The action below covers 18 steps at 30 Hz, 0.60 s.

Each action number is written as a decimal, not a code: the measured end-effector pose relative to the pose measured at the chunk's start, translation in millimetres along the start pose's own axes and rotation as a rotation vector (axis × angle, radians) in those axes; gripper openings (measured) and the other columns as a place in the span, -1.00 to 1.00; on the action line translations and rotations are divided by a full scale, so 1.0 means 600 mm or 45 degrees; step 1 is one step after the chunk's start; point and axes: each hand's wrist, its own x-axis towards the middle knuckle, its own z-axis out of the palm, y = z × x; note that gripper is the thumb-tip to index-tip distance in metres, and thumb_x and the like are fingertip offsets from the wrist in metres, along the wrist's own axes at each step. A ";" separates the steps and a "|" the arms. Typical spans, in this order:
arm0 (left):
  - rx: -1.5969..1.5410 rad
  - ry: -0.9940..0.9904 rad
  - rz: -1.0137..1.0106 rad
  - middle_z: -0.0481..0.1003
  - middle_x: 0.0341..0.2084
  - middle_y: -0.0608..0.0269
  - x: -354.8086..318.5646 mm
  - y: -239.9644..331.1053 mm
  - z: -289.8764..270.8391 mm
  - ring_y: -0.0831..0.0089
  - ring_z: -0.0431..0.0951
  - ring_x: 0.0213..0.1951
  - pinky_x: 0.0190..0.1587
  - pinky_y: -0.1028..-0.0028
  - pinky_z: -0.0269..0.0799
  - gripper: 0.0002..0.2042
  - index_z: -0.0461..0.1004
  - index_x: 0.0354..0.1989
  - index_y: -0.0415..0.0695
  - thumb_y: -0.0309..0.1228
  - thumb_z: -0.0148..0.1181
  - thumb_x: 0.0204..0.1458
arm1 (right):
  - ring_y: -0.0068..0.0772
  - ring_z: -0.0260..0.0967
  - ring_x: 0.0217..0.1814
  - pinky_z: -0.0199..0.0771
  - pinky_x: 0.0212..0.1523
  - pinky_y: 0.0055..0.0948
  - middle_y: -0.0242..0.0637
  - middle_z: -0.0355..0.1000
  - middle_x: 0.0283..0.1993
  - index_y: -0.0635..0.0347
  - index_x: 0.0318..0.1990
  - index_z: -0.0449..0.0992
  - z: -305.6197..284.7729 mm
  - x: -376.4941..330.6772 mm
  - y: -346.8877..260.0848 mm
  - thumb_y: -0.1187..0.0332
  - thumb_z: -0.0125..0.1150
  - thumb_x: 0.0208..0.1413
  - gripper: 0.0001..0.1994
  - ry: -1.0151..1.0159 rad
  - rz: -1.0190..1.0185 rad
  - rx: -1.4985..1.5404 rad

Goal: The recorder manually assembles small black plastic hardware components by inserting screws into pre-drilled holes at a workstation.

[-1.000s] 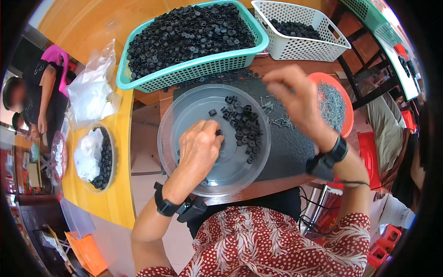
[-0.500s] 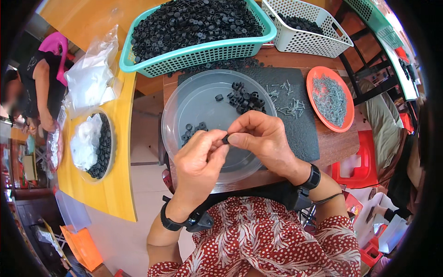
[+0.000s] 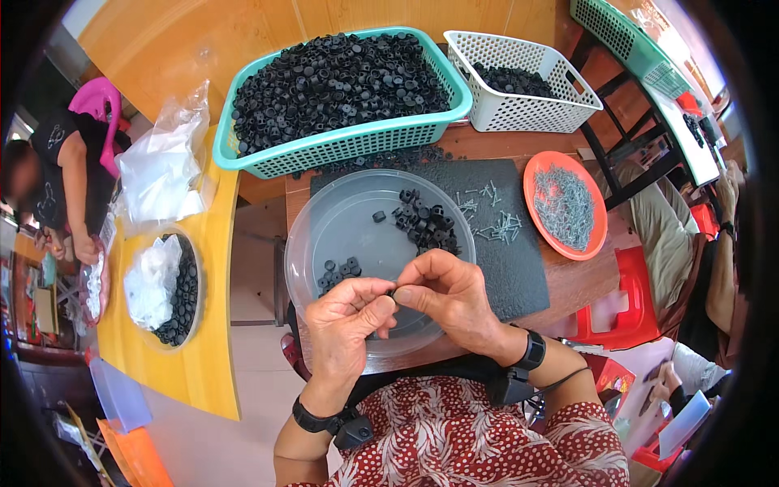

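Observation:
A small black plastic part [image 3: 392, 294] is pinched between the fingertips of my left hand [image 3: 345, 321] and my right hand [image 3: 446, 296]. Both hands are closed on it, over the near side of a clear round plastic tub [image 3: 304, 213]. Inside the tub lies a larger heap of black round parts [image 3: 428, 227] at the right. A smaller group of black parts [image 3: 339, 272] sits at the left, partly behind my left hand. The fingers hide most of the held part.
A teal basket [image 3: 345, 146] full of black parts and a white basket [image 3: 519, 114] stand behind the tub. On the dark mat [image 3: 519, 284] lie loose screws [image 3: 499, 226], beside an orange plate [image 3: 599, 231] of screws. A yellow table [image 3: 215, 357] at left bears another container [image 3: 195, 321]. A person [image 3: 69, 162] sits beyond it.
The view has tilted, so the tub and baskets appear lower. My hands stay together over the tub, still pinching the small part, with the left fingers slightly more spread.

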 end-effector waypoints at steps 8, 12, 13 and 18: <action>0.038 -0.057 -0.018 0.50 -0.49 0.16 0.004 -0.005 -0.007 0.54 0.46 -0.54 -0.52 0.62 0.36 -0.82 0.42 -0.26 -0.29 -0.48 0.19 0.00 | -0.58 0.32 -0.39 0.35 -0.37 -0.58 -0.34 0.39 -0.39 0.27 -0.36 0.44 -0.027 0.011 -0.019 0.58 0.24 -0.10 -0.87 0.154 -0.247 -0.645; 0.025 -0.023 0.023 0.49 -0.50 0.15 0.007 -0.007 -0.017 0.54 0.46 -0.55 -0.53 0.64 0.35 -0.81 0.42 -0.26 -0.29 -0.49 0.22 -0.02 | -0.58 0.26 -0.45 0.29 -0.45 -0.58 -0.34 0.36 -0.42 0.26 -0.37 0.47 -0.093 0.019 -0.041 0.59 0.24 -0.11 -0.88 0.404 -0.479 -0.780; -0.006 -0.039 0.037 0.49 -0.50 0.15 0.009 -0.010 -0.018 0.54 0.46 -0.56 -0.53 0.64 0.35 -0.81 0.42 -0.26 -0.30 -0.49 0.22 -0.02 | -0.58 0.27 -0.43 0.28 -0.44 -0.58 -0.35 0.37 -0.43 0.26 -0.37 0.47 -0.111 0.014 -0.044 0.58 0.23 -0.11 -0.89 0.444 -0.365 -0.765; 0.017 -0.027 0.074 0.47 -0.52 0.13 0.005 -0.009 -0.012 0.48 0.44 -0.58 -0.56 0.59 0.32 -0.77 0.40 -0.30 -0.29 -0.43 0.26 -0.05 | -0.52 0.28 -0.42 0.26 -0.42 -0.56 -0.33 0.38 -0.46 0.26 -0.39 0.49 -0.153 -0.015 -0.035 0.57 0.23 -0.13 -0.89 0.451 -0.254 -1.019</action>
